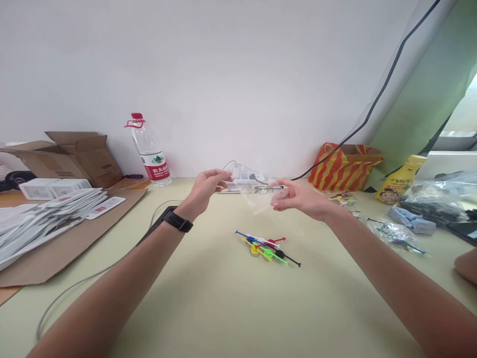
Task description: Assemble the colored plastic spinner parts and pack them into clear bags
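Observation:
A clear plastic bag stretches between my two hands above the table. My left hand pinches its left edge with thumb and fingertips. On the other side, my right hand grips the bag between thumb and fingers. I cannot make out anything inside the bag. Below it, on the table, lies a small loose pile of plastic arrow spinners in blue, white, red, yellow, green and black, overlapping one another.
At left, flat white pieces lie on cardboard near an open carton and a water bottle. Rightward are a striped bag, a yellow bottle and bagged spinners. A white power strip sits by the wall.

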A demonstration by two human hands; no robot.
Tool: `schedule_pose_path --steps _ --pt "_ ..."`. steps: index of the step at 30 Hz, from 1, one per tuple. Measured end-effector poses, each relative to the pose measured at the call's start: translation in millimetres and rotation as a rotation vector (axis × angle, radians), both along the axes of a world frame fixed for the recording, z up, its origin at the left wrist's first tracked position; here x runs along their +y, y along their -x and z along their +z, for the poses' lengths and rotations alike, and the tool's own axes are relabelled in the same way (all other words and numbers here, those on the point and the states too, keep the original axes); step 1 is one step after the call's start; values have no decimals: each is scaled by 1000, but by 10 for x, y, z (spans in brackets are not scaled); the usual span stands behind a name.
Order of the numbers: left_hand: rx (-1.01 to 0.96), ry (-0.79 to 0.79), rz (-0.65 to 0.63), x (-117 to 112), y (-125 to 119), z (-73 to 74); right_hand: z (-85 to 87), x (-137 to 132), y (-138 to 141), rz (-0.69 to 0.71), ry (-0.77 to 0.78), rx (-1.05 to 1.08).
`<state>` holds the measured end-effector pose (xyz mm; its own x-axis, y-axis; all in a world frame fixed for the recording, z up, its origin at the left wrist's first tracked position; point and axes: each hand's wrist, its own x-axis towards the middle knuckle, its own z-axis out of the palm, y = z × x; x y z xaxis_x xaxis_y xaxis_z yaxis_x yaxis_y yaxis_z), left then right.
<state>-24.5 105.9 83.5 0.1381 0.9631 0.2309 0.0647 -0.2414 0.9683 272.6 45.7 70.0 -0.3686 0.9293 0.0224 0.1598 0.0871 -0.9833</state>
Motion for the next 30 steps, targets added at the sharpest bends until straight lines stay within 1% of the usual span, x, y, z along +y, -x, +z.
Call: schedule_pose_path --steps 2,4,5,6,7,8,9,10,11,13,15,17,19,24,27,30 --pt "57 39 5 42 33 -29 -3 46 -42 -92 -35 42" --pt "136 66 -4 71 42 -71 8 75 -75 -133 -62 59" --pt "178 48 26 72 32 -89 15 79 -83 -138 -77 61" --pt "223 -12 85 60 13 -103 22 77 -83 -138 -95 62" --pt "271 -116 171 34 -16 -108 29 69 -75 -141 -114 61" --pt "323 -262 264 -9 -54 -104 36 56 -57 -152 -136 61" --pt "380 -432 329 -67 -98 -89 43 39 -32 -169 -157 59" --pt "432 -568 337 -137 -148 -66 51 18 0 -189 -178 57" --pt "477 -639 266 -218 -201 -36 60 -4 36 -209 -198 55" --pt "570 -667 36 -384 -304 25 84 -52 112 -234 -235 53" --pt "648 -684 -63 -520 -387 67 114 -96 178 -225 -260 55" --pt "703 -687 -90 -594 -437 85 143 -131 222 -199 -269 54" --pt "718 -655 -100 -604 -447 95 166 -154 240 -174 -268 40" --pt "678 -549 -148 -540 -374 173 206 -169 228 -165 -287 -6" --pt "643 -533 -158 -548 -348 216 235 -180 235 -149 -274 29" --pt "630 -547 -187 -569 -356 223 264 -207 256 -129 -262 42"
